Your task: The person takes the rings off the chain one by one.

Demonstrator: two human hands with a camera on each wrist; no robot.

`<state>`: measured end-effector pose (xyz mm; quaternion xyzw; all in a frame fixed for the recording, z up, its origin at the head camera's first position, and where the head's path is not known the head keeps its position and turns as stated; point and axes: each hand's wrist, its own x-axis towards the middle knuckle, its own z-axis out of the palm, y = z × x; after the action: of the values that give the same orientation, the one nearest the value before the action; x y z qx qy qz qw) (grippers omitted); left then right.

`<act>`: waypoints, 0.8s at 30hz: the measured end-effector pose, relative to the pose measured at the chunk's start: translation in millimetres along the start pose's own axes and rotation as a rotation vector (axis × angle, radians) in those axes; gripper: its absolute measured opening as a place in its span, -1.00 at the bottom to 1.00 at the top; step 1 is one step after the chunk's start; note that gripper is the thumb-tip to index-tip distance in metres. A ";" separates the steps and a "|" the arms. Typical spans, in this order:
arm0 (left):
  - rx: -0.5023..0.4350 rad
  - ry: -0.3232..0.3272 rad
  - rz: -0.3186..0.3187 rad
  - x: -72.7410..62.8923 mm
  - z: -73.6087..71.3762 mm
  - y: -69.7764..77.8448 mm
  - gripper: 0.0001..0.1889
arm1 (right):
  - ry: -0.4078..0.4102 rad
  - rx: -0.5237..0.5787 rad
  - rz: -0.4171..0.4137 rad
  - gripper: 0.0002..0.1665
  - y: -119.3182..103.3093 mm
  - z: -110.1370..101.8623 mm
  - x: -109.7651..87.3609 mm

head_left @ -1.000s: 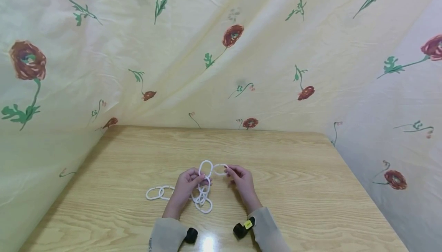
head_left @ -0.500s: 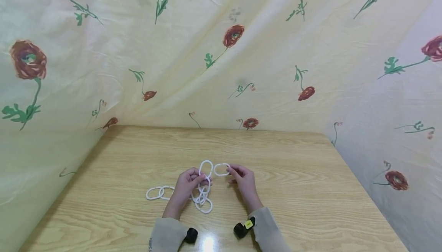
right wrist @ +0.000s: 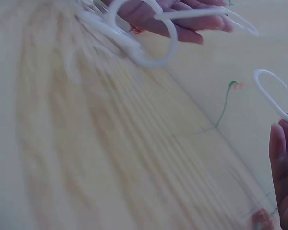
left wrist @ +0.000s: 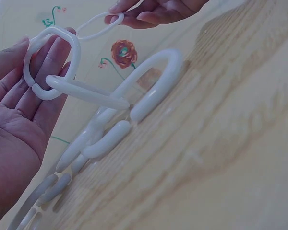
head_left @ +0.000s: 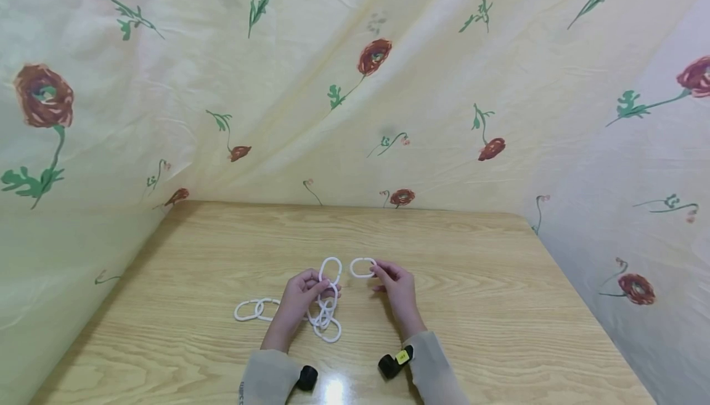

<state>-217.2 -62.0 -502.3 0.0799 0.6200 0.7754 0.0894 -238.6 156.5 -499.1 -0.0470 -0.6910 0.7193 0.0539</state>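
Observation:
A chain of white plastic links (head_left: pixel 321 272) runs through my left hand (head_left: pixel 298 299), which pinches it between thumb and fingers. Its top oval link stands up past the fingertips. The lower links bunch beside the hand; in the left wrist view one chain link (left wrist: pixel 159 95) rests close on the wood, with a split in its ring. To the right, my right hand (head_left: pixel 400 291) pinches the end of a single white link (head_left: pixel 362 277) between thumb and forefinger. That link is apart from the chain, and a gap separates the two in the head view.
Left of my left forearm, two joined white links (head_left: pixel 244 319) lie on the wooden table (head_left: pixel 471 306); the hand hides what they lead to. A flowered cloth (head_left: pixel 299 97) hangs behind and along both sides. Each wrist wears a small black camera (head_left: pixel 307 379).
My right hand has drawn the single link away to the right, from touching or nearly touching the top chain link to a clear gap. My left hand has stayed still.

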 end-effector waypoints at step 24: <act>0.007 -0.020 0.052 -1.2 -0.4 0.6 -0.82 | 0.114 -0.025 -0.011 -0.62 -1.7 -39.1 15.3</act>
<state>-216.1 -62.9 -501.8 0.1040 0.6195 0.7744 0.0751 -248.1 197.4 -498.9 -0.0848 -0.6962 0.7063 0.0964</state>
